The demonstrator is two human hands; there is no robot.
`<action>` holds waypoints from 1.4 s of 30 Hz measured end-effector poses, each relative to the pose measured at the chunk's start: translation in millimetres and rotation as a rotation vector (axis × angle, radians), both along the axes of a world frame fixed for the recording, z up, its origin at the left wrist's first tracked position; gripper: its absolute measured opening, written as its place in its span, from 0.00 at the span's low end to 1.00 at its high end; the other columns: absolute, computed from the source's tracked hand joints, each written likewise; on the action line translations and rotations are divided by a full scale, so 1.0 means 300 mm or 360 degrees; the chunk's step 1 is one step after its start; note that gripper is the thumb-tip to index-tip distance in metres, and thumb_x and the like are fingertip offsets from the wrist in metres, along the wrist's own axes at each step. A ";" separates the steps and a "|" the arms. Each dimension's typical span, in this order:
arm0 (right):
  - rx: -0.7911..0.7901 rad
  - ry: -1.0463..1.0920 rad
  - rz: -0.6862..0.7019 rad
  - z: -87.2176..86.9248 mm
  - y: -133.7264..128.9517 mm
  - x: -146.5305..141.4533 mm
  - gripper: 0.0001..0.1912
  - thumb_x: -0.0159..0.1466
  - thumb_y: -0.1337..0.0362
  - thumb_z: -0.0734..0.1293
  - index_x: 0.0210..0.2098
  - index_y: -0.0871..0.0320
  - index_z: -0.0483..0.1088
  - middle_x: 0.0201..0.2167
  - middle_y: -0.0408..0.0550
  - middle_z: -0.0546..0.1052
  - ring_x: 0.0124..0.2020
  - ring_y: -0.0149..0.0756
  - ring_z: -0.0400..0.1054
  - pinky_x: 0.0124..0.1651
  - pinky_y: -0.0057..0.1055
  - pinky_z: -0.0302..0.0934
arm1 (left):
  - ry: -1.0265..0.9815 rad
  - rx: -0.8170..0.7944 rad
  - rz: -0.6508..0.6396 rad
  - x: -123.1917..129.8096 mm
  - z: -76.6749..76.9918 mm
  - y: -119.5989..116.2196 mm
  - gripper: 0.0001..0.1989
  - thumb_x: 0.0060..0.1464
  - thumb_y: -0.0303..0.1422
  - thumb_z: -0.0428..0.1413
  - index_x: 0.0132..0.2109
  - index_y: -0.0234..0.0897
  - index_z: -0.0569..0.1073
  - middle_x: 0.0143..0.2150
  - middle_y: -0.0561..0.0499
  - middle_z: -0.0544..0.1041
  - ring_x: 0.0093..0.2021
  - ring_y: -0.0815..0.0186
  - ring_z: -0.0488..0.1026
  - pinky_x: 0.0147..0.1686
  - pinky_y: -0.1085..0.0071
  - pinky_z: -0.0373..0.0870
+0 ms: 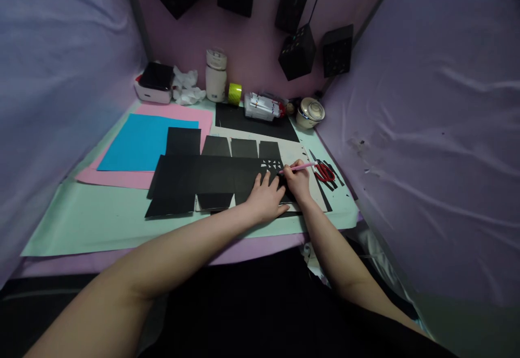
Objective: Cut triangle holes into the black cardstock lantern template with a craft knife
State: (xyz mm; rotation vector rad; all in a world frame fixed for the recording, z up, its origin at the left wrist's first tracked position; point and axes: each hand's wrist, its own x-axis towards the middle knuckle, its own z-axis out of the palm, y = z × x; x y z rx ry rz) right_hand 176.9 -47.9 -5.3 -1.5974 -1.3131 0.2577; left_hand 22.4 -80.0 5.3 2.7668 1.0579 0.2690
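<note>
A flat black card box template (215, 176) with tabs along its edges lies on the table. Near its right end is a group of small triangular cut-outs (271, 165), pale where the layer below shows through. My left hand (266, 198) rests flat on the card with its fingers spread, just below the cut-outs. In my right hand (298, 182) is a slim pink craft knife (301, 167), slanted, its lower end at the card beside the cut-outs. The blade is too small to make out. Under the card lies a pale board (290, 153).
Red-handled scissors (325, 173) lie among black offcuts at right. Blue (134, 144) and pink sheets (87, 174) lie at left. Along the back stand a white bottle (216, 76), yellow tape roll (234, 93), clear package (262, 106) and lidded pot (310, 112). Black boxes (298, 52) hang above.
</note>
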 end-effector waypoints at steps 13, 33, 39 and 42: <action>-0.0077 0.0008 -0.0008 0.010 -0.012 -0.003 0.10 0.54 0.61 0.65 0.23 0.53 0.58 0.20 0.37 0.67 0.25 0.34 0.62 0.34 0.31 0.56 | -0.0008 0.0023 0.0011 -0.003 -0.001 -0.001 0.31 0.60 0.51 0.49 0.62 0.36 0.67 0.68 0.37 0.59 0.68 0.37 0.50 0.64 0.41 0.45; -0.0215 0.0457 0.0252 0.009 -0.016 0.023 0.08 0.56 0.59 0.68 0.27 0.54 0.64 0.20 0.40 0.74 0.22 0.32 0.67 0.28 0.29 0.60 | -0.0033 -0.0020 0.0006 -0.004 -0.009 0.002 0.33 0.60 0.52 0.49 0.65 0.37 0.63 0.69 0.39 0.58 0.69 0.39 0.48 0.64 0.42 0.43; -0.0198 0.0409 0.0207 -0.007 -0.015 0.030 0.07 0.56 0.60 0.67 0.26 0.54 0.64 0.20 0.39 0.73 0.23 0.34 0.68 0.29 0.30 0.60 | -0.0021 0.0001 0.0007 -0.003 -0.012 0.003 0.33 0.60 0.52 0.49 0.65 0.37 0.64 0.69 0.39 0.58 0.69 0.39 0.48 0.65 0.42 0.43; -0.0216 0.0358 0.0188 0.002 -0.020 0.030 0.07 0.56 0.60 0.67 0.26 0.54 0.64 0.19 0.39 0.73 0.23 0.34 0.69 0.30 0.30 0.61 | -0.0016 -0.0008 0.0015 -0.004 -0.007 0.001 0.32 0.60 0.52 0.49 0.65 0.38 0.64 0.68 0.40 0.58 0.69 0.39 0.48 0.65 0.42 0.43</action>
